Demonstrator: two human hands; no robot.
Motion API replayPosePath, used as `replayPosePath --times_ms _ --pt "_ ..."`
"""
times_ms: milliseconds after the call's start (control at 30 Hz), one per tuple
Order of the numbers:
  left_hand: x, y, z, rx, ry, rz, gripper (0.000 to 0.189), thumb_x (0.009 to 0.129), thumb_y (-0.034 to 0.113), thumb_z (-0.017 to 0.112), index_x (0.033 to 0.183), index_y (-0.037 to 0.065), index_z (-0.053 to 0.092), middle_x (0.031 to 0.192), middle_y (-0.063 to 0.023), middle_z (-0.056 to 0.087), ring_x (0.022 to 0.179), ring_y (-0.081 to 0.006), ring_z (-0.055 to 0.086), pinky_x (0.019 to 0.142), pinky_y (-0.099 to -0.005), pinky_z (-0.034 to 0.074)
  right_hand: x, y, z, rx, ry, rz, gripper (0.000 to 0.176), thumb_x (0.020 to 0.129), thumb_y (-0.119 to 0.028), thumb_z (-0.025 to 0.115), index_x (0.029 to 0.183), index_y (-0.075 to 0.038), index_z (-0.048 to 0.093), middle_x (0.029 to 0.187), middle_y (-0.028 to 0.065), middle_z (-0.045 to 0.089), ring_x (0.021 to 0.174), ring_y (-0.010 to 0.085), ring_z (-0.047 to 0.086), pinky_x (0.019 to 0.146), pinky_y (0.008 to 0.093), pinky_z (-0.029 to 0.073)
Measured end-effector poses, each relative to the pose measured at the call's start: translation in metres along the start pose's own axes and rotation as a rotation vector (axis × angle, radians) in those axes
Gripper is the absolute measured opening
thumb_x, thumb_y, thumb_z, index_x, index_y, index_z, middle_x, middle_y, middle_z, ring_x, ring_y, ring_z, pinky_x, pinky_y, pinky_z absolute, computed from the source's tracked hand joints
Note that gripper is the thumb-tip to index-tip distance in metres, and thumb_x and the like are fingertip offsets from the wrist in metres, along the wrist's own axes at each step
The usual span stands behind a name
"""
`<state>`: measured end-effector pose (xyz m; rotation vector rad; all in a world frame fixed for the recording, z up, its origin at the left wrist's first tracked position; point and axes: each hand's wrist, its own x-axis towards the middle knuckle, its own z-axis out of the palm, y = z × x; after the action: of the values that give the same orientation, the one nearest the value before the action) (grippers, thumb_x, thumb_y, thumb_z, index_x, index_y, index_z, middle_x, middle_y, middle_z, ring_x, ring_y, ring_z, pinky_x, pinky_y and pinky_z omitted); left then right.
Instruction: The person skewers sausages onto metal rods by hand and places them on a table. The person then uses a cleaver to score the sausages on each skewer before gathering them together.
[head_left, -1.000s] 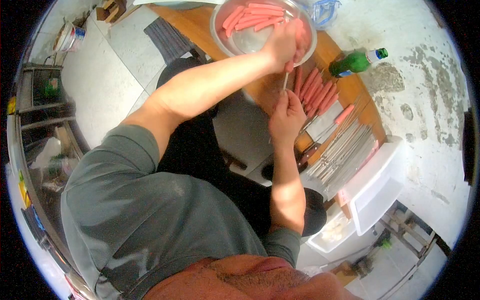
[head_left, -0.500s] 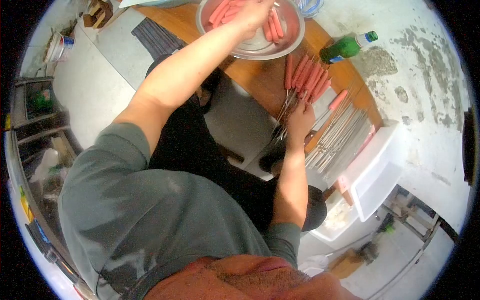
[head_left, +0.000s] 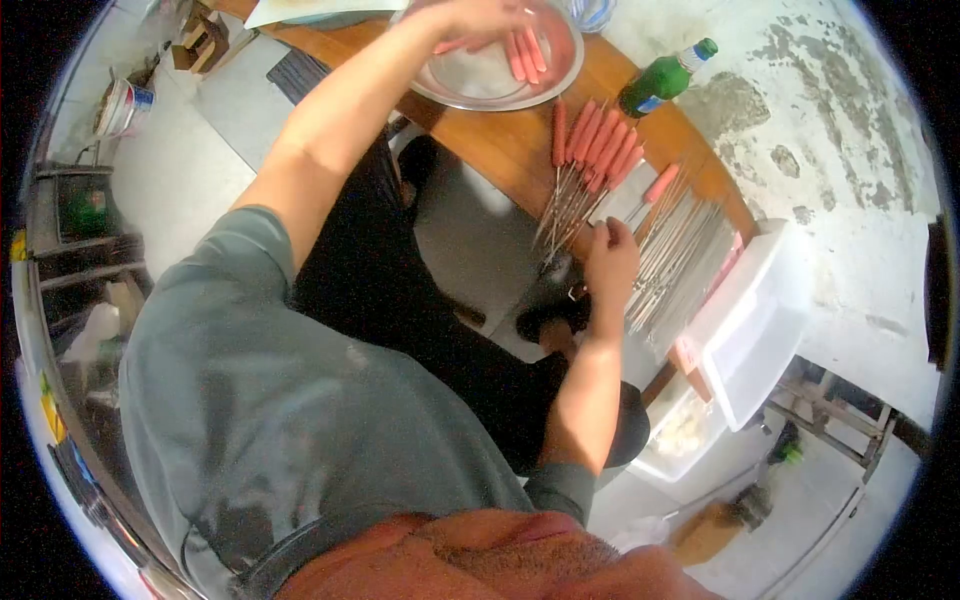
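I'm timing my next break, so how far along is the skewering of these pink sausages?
Partly done. A cluster of skewered pink sausages lies on the table. In hand: the left hand is at the round steel bowl, the right hand beside the thin metal skewers; what each grips is unclear. Left: loose pink sausages in the bowl, count partly hidden.

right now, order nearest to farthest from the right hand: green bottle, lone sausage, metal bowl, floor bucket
1. lone sausage, just past the right hand
2. green bottle and metal bowl, up the table, too close to call
3. floor bucket, far left
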<state>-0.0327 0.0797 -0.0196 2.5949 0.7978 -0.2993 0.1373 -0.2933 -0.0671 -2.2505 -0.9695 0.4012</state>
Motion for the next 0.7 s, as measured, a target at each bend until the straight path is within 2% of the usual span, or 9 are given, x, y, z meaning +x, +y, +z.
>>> replayPosePath --times_ms 200,333,367,433,467,533,600,667,700 --pt "0.004 -0.038 0.003 0.093 0.106 -0.215 0.04 0.097 0.034 0.049 0.121 0.007 0.066 0.12 -0.0188 0.065 0.111 -0.0291 0.064 0.097 -0.0394 0.048 -0.007 0.037 -0.026 0.076 0.018 0.142 0.042 0.09 -0.029 0.064 0.117 0.003 0.064 0.108 0.0227 0.069 0.099 0.0338 0.068 0.088 0.0397 0.052" --pt "0.007 -0.006 0.029 0.176 0.273 -0.319 0.037 0.093 0.035 0.053 0.118 0.011 0.068 0.116 -0.0197 0.067 0.106 -0.032 0.066 0.092 -0.0432 0.05 -0.03 0.043 -0.05 -0.01 0.029 0.137 0.041 0.091 -0.029 0.063 0.118 0.002 0.063 0.106 0.0211 0.069 0.098 0.0345 0.067 0.087 0.0417 0.052" --pt "0.016 -0.005 0.048 0.037 0.273 -0.347 0.037 0.092 0.04 0.054 0.112 0.014 0.07 0.116 -0.0188 0.067 0.105 -0.0334 0.065 0.09 -0.0457 0.05 -0.035 0.047 -0.051 -0.026 0.039 0.113 0.041 0.09 -0.029 0.063 0.116 0.003 0.063 0.103 0.02 0.07 0.094 0.0326 0.068 0.085 0.0402 0.052" --pt "0.009 0.036 0.072 -0.119 0.409 -0.075 0.041 0.093 0.042 0.055 0.109 0.008 0.07 0.114 -0.0218 0.066 0.106 -0.0368 0.064 0.091 -0.047 0.049 -0.045 0.056 -0.054 -0.056 0.07 0.074 0.04 0.09 -0.028 0.064 0.114 0.004 0.065 0.095 0.018 0.071 0.087 0.0287 0.068 0.08 0.0373 0.052" --pt "-0.016 0.079 0.062 -0.249 0.393 -0.166 0.046 0.091 0.047 0.058 0.112 0.006 0.067 0.109 -0.0231 0.067 0.103 -0.0375 0.064 0.092 -0.0466 0.049 -0.051 0.054 -0.059 -0.07 0.042 0.102 0.041 0.09 -0.028 0.063 0.116 0.004 0.063 0.099 0.0195 0.07 0.091 0.0314 0.067 0.083 0.0388 0.052" --pt "-0.042 0.121 0.062 -0.608 0.42 -0.165 0.047 0.093 0.046 0.057 0.113 0.004 0.066 0.103 -0.0183 0.069 0.098 -0.0301 0.066 0.09 -0.0426 0.05 -0.063 0.048 -0.067 -0.088 -0.011 0.154 0.041 0.092 -0.027 0.061 0.12 0.003 0.06 0.108 0.0224 0.068 0.101 0.0366 0.066 0.088 0.0418 0.051" --pt "-0.063 0.165 0.065 -1.23 0.359 -0.025 0.043 0.098 0.039 0.053 0.112 0.0 0.065 0.102 -0.0127 0.07 0.097 -0.0221 0.066 0.088 -0.0355 0.051 -0.073 0.072 -0.06 0.041 0.076 0.073 0.039 0.091 -0.027 0.061 0.117 0.002 0.062 0.103 0.0212 0.069 0.095 0.0341 0.066 0.084 0.0412 0.051" --pt "-0.138 0.226 0.038 -1.469 0.262 0.269 0.034 0.1 0.026 0.05 0.109 -0.003 0.065 0.102 -0.0106 0.07 0.099 -0.0185 0.065 0.087 -0.0298 0.051 -0.085 0.1 -0.048 0.125 0.184 0.034 0.038 0.089 -0.027 0.064 0.113 0.003 0.064 0.092 0.0199 0.07 0.084 0.0293 0.068 0.075 0.0401 0.052" --pt "-0.183 0.251 0.022 -1.502 0.155 0.431 0.033 0.101 0.022 0.046 0.112 -0.005 0.062 0.103 -0.0139 0.069 0.1 -0.0215 0.065 0.09 -0.0323 0.05 -0.09 0.093 -0.053 0.082 0.135 0.093 0.038 0.09 -0.028 0.063 0.114 0.002 0.064 0.097 0.0201 0.07 0.089 0.0306 0.067 0.079 0.0405 0.051"
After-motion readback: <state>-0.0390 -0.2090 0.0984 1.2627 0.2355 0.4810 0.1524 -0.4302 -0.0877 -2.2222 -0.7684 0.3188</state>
